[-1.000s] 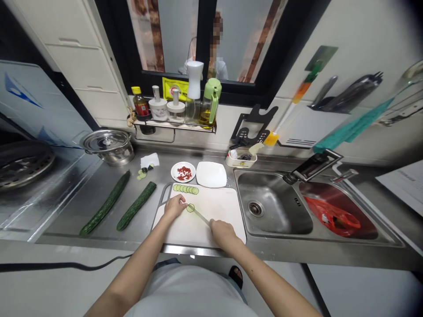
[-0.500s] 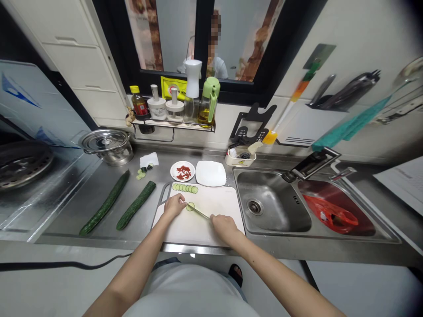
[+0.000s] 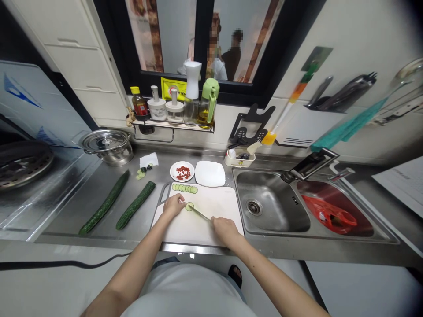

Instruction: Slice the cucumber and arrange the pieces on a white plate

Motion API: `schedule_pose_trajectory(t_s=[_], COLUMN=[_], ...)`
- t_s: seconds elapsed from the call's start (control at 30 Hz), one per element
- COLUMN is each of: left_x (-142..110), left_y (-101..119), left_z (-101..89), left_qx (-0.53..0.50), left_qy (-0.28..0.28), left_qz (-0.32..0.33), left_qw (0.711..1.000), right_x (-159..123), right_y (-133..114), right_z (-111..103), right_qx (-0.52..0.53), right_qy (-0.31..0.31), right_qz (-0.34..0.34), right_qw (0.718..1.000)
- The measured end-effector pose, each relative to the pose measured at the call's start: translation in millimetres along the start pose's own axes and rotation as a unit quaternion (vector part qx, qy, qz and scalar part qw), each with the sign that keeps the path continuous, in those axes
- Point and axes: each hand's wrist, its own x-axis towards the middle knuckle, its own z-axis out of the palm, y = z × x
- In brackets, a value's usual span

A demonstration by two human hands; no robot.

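A white cutting board [image 3: 198, 231] with a grey handle lies on the steel counter. A single cucumber slice [image 3: 189, 206] lies on it, with the tip of a knife [image 3: 201, 214] at its right side. My right hand [image 3: 226, 230] is closed around the knife's handle. At the slice's left edge my left hand [image 3: 173, 206] rests with curled fingers; whether it pinches anything is too small to tell. A row of overlapping cucumber slices [image 3: 184, 189] sits along the board's top left. Two whole cucumbers [image 3: 135, 205] lie left of the board.
Behind the board stand a small plate [image 3: 173, 174] of chopped red pieces and a white square plate [image 3: 209, 173]. A steel pot [image 3: 115, 152] stands back left. To the right is a double sink [image 3: 274, 185] holding a red plastic bag [image 3: 337, 219]. Condiments line a shelf [image 3: 172, 124].
The knife tilts slightly at the slice; both hands stay almost in place. A second person's dark figure now shows in the window. The view shifts slightly.
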Motion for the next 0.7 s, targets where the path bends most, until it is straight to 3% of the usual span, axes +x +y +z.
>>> schedule_pose_trajectory(t_s=[0.4,0.7], left_x=[-2.8,-18.3], left_y=[0.9,4.2], left_z=[1.3,7.5], left_qx=[0.006,0.045], left_qy=[0.013,0.035], left_qz=[0.010,0.074], left_qw=[1.000,0.996], right_x=[-20.9,-31.1], right_y=[9.2,15.9], right_z=[1.6,21.1], right_qx=[0.012,0.178], right_qy=[-0.019,0.033], right_qz=[0.011,0.147], right_qw=[1.000,0.972])
